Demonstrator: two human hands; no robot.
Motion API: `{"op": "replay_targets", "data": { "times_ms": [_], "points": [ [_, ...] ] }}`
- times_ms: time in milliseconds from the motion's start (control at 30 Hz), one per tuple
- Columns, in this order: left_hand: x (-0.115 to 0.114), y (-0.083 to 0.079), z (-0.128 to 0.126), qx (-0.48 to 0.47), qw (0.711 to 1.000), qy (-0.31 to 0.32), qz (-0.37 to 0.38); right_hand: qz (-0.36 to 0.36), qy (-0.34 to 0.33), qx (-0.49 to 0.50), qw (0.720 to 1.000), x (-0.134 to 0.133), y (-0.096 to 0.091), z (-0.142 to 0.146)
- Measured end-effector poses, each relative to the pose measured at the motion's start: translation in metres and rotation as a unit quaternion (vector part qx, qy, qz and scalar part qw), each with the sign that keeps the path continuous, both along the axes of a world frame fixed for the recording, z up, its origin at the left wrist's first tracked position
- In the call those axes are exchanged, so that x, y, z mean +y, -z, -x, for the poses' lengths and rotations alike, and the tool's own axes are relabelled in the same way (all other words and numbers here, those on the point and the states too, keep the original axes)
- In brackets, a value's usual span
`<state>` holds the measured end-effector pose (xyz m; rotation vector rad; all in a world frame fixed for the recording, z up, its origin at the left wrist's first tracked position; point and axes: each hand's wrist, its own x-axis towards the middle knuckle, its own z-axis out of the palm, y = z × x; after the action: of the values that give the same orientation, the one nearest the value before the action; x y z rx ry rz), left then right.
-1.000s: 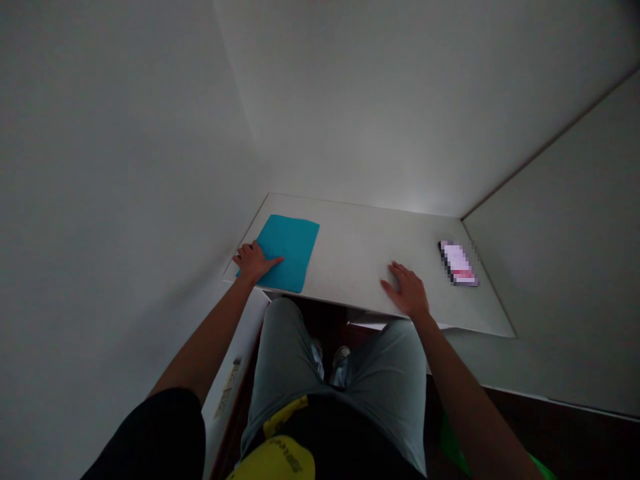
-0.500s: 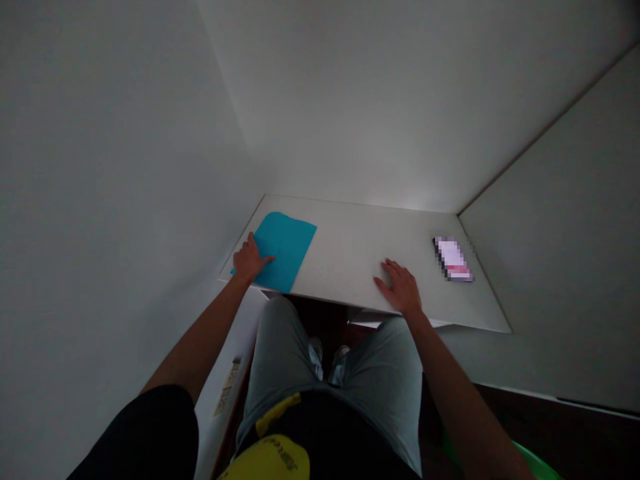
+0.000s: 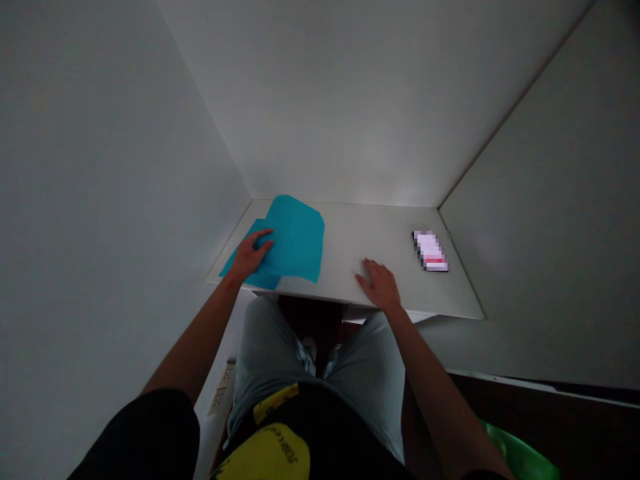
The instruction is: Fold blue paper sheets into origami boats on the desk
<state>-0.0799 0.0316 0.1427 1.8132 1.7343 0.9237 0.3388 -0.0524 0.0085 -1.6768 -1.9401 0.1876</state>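
Two turquoise sheets, seemingly of paper, overlap at the left of a white desk top [image 3: 345, 233]. The upper sheet [image 3: 297, 240] lies askew, its far edge slightly curved. Part of the lower sheet [image 3: 263, 279] shows at the left and front. My left hand [image 3: 250, 257] rests on the sheets, index finger and thumb stretched apart over the left part of the upper one. My right hand [image 3: 381, 283] lies flat near the desk's front edge, fingers extended, with nothing in it.
A phone with a lit, pixelated screen [image 3: 431, 252] lies at the desk's right. White walls close in the desk at the left, back and right. Sockets [image 3: 220, 390] sit low at the left. Something green [image 3: 520, 453] is at the lower right.
The upper turquoise sheet has slid right and away from me, turning a little and uncovering the lower one. My left hand has shifted with it. My right hand still lies on the desk.
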Motion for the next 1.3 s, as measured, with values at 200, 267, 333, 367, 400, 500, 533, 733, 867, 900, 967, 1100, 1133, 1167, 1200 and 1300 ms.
{"op": "replay_targets", "data": {
  "times_ms": [200, 267, 333, 367, 400, 500, 533, 733, 867, 900, 967, 1100, 1133, 1167, 1200, 1300],
  "points": [
    [-0.015, 0.051, -0.056, -0.08, 0.994, 0.071, -0.004, 0.029, -0.006, 0.214, 0.976, 0.0, -0.012, 0.001],
    [-0.02, 0.072, -0.075, -0.118, 0.989, 0.09, 0.027, 0.044, -0.01, 0.271, 0.962, 0.003, -0.013, 0.004],
    [-0.023, 0.087, -0.089, -0.152, 0.98, 0.103, 0.07, 0.061, -0.011, 0.308, 0.949, 0.006, -0.012, 0.008],
    [-0.023, 0.092, -0.095, -0.167, 0.975, 0.109, 0.095, 0.07, -0.011, 0.326, 0.943, 0.007, -0.011, 0.01],
    [-0.023, 0.095, -0.098, -0.181, 0.969, 0.116, 0.12, 0.077, -0.01, 0.345, 0.935, 0.009, -0.01, 0.012],
    [-0.016, 0.099, -0.102, -0.21, 0.954, 0.133, 0.166, 0.092, -0.005, 0.388, 0.917, 0.012, -0.006, 0.016],
    [-0.013, 0.099, -0.101, -0.214, 0.953, 0.136, 0.167, 0.096, -0.003, 0.388, 0.917, 0.013, -0.005, 0.016],
    [-0.003, 0.106, -0.094, -0.205, 0.954, 0.156, 0.153, 0.136, 0.005, 0.318, 0.938, 0.012, -0.002, 0.013],
    [-0.006, 0.111, -0.09, -0.194, 0.956, 0.171, 0.137, 0.137, 0.007, 0.379, 0.915, 0.008, -0.005, 0.011],
    [-0.007, 0.112, -0.091, -0.198, 0.955, 0.176, 0.132, 0.132, 0.008, 0.398, 0.908, 0.006, -0.007, 0.011],
    [-0.009, 0.111, -0.092, -0.21, 0.952, 0.183, 0.128, 0.121, 0.012, 0.419, 0.9, 0.001, -0.012, 0.01],
    [-0.014, 0.099, -0.094, -0.229, 0.947, 0.177, 0.138, 0.101, 0.028, 0.364, 0.925, -0.01, -0.034, 0.004],
    [-0.016, 0.093, -0.093, -0.221, 0.95, 0.178, 0.132, 0.094, 0.03, 0.329, 0.939, -0.013, -0.042, 0.002],
    [-0.018, 0.086, -0.092, -0.206, 0.954, 0.182, 0.122, 0.086, 0.029, 0.289, 0.953, -0.016, -0.052, 0.0],
    [-0.02, 0.078, -0.09, -0.186, 0.958, 0.189, 0.108, 0.078, 0.025, 0.25, 0.965, -0.018, -0.063, -0.002],
    [-0.025, 0.051, -0.083, -0.135, 0.967, 0.206, 0.059, 0.039, 0.017, 0.184, 0.982, -0.024, -0.097, -0.006]
  ]
}}
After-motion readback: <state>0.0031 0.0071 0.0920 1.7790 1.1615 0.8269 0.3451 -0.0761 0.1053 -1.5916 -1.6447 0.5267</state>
